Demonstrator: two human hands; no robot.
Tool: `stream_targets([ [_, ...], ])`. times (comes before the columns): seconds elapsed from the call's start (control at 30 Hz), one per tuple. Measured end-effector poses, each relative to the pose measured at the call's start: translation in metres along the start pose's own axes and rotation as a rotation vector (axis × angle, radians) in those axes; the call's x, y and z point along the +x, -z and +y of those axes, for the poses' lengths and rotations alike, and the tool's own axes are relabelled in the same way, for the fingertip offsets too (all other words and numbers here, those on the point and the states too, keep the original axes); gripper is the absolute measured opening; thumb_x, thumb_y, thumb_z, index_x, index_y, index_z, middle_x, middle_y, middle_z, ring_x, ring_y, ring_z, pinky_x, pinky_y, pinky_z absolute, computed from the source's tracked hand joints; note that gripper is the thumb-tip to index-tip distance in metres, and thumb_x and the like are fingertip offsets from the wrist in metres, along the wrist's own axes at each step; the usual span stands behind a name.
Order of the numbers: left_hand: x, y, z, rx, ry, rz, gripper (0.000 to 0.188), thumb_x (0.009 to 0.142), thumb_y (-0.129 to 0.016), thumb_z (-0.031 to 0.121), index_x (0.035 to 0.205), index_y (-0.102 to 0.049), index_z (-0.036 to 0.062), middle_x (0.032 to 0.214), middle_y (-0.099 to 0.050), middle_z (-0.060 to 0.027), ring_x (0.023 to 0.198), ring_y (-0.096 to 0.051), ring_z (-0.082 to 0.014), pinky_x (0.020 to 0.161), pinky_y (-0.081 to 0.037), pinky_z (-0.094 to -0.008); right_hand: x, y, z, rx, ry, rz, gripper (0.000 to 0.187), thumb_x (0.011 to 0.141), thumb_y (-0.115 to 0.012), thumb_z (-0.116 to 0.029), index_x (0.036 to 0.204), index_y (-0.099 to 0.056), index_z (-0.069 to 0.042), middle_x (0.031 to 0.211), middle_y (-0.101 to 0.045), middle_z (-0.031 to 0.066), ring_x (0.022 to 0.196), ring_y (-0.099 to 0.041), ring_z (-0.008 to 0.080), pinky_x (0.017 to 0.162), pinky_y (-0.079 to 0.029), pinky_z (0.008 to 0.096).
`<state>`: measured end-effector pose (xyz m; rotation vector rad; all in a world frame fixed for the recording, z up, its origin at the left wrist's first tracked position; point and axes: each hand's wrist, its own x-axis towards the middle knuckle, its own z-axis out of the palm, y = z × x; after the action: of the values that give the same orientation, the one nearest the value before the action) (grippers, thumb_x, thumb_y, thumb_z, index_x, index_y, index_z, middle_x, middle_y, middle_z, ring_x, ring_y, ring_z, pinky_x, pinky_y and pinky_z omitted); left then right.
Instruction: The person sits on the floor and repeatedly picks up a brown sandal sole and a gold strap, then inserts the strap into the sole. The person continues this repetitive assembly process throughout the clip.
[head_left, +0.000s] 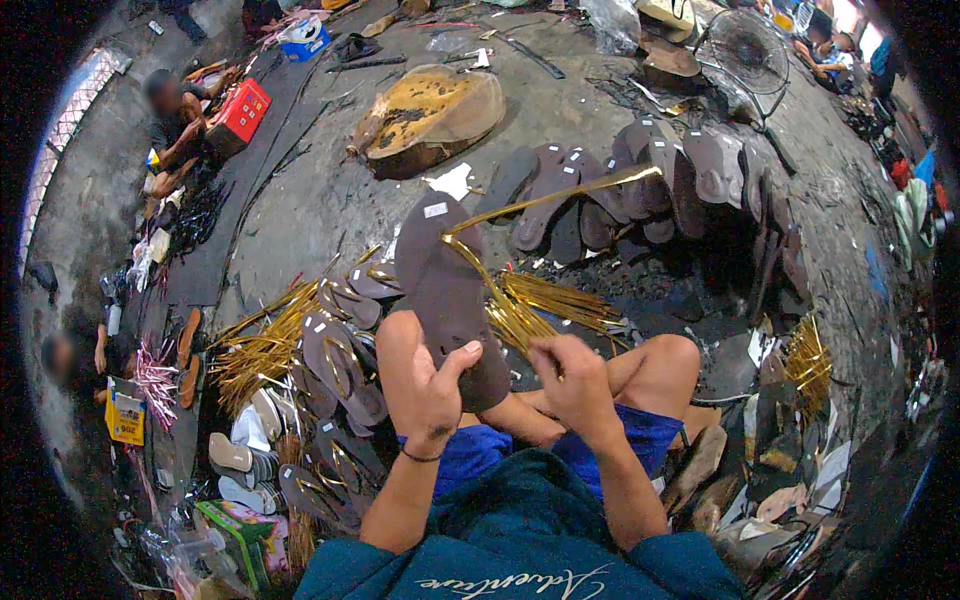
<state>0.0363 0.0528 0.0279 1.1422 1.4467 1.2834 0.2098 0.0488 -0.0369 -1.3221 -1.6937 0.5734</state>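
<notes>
My left hand (422, 385) grips a dark brown sandal sole (440, 275), its thumb across the face and its other fingers mostly hidden. The sole stands nearly upright above my lap, a small white sticker near its top. A shiny gold strap (490, 290) comes off the sole's upper right edge. One end sticks out to the far right; the other part runs down to my right hand (580, 385), whose fingers are closed on it. Behind the strap lies a bundle of gold strips (555, 302). Sandals with gold straps (335, 355) are heaped left of the sole.
A row of dark soles (640, 185) curves along the floor ahead. Beyond it sits a round wooden block (430, 115). More gold strips (265, 345) lie at left, and another bundle (808, 365) at right. A wire fan guard (742, 50) stands far right. People work at left near a red box (238, 117).
</notes>
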Motion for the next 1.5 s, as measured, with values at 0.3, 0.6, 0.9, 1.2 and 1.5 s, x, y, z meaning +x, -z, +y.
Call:
stream_targets([
  [0.3, -0.023, -0.016, -0.021, -0.178, -0.052, -0.096, 0.037, 0.087, -0.057, 0.006, 0.121, -0.047, -0.0034, 0.103, -0.063, -0.0098, 0.090, -0.060, -0.0172, 0.082, -0.049, -0.0298, 0.022, 0.024, -0.057, 0.324, -0.199, -0.013, 0.015, 0.085, -0.068, -0.012, 0.093, -0.060, -0.001, 0.082, -0.067, 0.0118, 0.068, -0.066, 0.0208, 0.063, -0.052, 0.0340],
  [0.6, -0.026, -0.012, -0.016, -0.135, -0.039, -0.098, 0.034, 0.088, -0.059, 0.009, 0.118, -0.050, -0.0037, 0.102, -0.064, -0.0106, 0.090, -0.061, -0.0178, 0.080, -0.050, -0.0300, 0.018, 0.027, -0.062, 0.035, -0.026, -0.011, 0.014, 0.079, -0.071, -0.005, 0.086, -0.061, 0.000, 0.079, -0.065, 0.0117, 0.070, -0.065, 0.0213, 0.064, -0.050, 0.0303],
  [0.9, -0.030, -0.002, -0.037, -0.032, 0.041, -0.089, 0.035, 0.089, -0.059, 0.009, 0.120, -0.050, -0.0041, 0.104, -0.063, -0.0085, 0.092, -0.061, -0.0164, 0.083, -0.049, -0.0287, 0.014, 0.009, -0.029, 0.137, 0.017, -0.175, 0.014, 0.076, -0.075, -0.006, 0.083, -0.064, -0.001, 0.078, -0.060, 0.0100, 0.074, -0.062, 0.0247, 0.065, -0.048, 0.0354],
  [1.2, -0.020, 0.012, -0.028, -0.581, 0.415, -0.276, 0.060, 0.081, -0.057, 0.006, 0.137, -0.036, -0.0025, 0.110, -0.061, -0.0140, 0.093, -0.064, -0.0238, 0.085, -0.052, -0.0346, -0.023, -0.024, 0.024, 1.227, -0.741, -0.526, 0.031, 0.093, -0.063, -0.016, 0.121, -0.058, -0.006, 0.094, -0.065, 0.0017, 0.081, -0.060, 0.0118, 0.067, -0.049, 0.0257],
  [1.5, -0.009, 0.030, -0.042, -0.034, 0.153, -0.470, 0.058, 0.083, -0.062, 0.011, 0.135, -0.039, -0.0012, 0.119, -0.056, -0.0137, 0.107, -0.055, -0.0230, 0.096, -0.044, -0.0344, -0.019, -0.020, 0.015, 0.695, -0.218, -0.060, 0.022, 0.091, -0.061, -0.014, 0.110, -0.057, -0.004, 0.082, -0.059, 0.0025, 0.074, -0.059, 0.0159, 0.073, -0.050, 0.0292],
])
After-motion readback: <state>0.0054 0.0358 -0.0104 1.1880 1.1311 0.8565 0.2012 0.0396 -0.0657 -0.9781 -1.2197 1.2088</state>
